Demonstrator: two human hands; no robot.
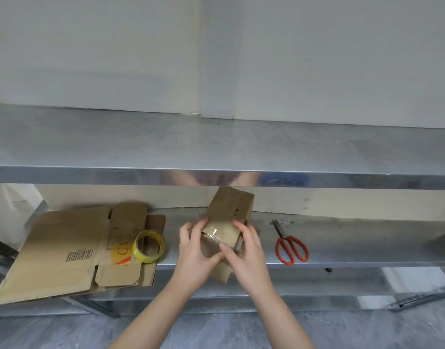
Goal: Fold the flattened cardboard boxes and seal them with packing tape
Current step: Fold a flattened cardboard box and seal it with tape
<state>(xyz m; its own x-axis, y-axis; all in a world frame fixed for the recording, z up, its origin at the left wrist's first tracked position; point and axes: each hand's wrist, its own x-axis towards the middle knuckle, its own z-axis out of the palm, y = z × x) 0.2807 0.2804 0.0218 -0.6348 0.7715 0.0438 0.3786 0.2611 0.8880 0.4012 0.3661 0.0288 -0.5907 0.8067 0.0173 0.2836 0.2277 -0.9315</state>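
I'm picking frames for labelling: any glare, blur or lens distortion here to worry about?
Head view: the wide lens bows the upper shelf; its shiny front lip blurrily mirrors the left hand and right hand; tape on the small box glints; the flattened cardboard looks soft at its far edge; lighting even.

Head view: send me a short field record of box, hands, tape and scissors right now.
box: small brown cardboard box, clear tape on its flap, held in both hands
left hand: grips box's left side
right hand: grips box's right side
tape: yellow packing tape roll on flattened brown cardboard sheets, left of hands
scissors: red-handled scissors on lower metal shelf, right of hands
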